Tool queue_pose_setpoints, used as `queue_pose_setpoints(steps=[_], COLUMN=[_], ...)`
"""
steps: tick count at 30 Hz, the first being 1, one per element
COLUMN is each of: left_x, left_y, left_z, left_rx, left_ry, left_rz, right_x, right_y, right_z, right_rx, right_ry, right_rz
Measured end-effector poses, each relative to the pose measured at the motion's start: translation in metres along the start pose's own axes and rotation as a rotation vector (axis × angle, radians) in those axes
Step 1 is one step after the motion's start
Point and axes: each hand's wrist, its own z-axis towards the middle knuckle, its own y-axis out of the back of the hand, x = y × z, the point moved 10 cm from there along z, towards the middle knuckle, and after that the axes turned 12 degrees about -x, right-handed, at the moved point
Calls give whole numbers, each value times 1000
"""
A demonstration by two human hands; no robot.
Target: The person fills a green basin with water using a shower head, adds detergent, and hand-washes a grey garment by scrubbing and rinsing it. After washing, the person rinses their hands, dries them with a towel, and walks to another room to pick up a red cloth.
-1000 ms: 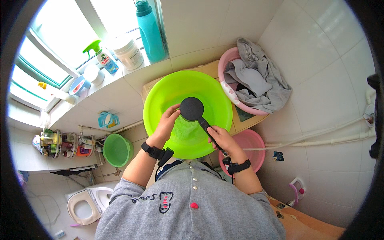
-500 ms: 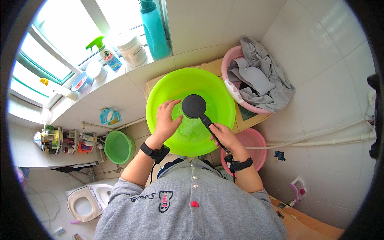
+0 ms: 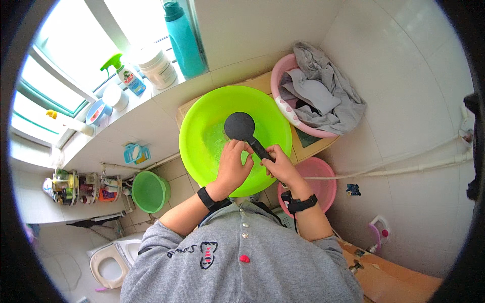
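A black handheld shower head hangs over a large lime-green basin, its round head turned down. Wrapped round its handle is my right hand, thumb along the top. My left hand is just below the round head, thumb and fingers apart, with the fingertips close to the neck; whether they touch it I cannot make out. Water with some bubbles shows in the basin. From the handle end a pale hose runs right toward the wall.
A pink basket heaped with grey clothes stands at the far right. Below it is a pink basin; a green bucket sits left. Bottles, including a teal one, line the sill. A toilet is at lower left.
My left hand has moved right and nearer, from beside the round head to just below it. The shower head has shifted slightly left and up in the view, still in my right hand.
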Motion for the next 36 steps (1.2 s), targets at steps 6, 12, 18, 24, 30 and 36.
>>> queue_pose_setpoints(steps=[6, 12, 18, 24, 30, 36], left_x=[47, 38, 38, 28, 32, 34], left_y=[-64, -116, -135, -137, -137, -139], left_z=[-42, -69, -65, -40, -33, -38], left_rx=[339, 437, 265, 203, 76, 41], left_ry=[680, 1177, 1213, 1088, 1104, 1147], left_rz=[-498, -1116, -1208, -1291, -1310, -1288], right_x=[-4, 28, 70, 91, 118, 160], right_y=[13, 30, 47, 130, 245, 312], right_z=[6, -11, -44, -63, -81, -97], right_rx=[-107, -314, -371, -387, -407, -505], right_ry=[111, 339, 465, 455, 550, 634], right_rz=[-64, -149, -240, -55, 349, 523])
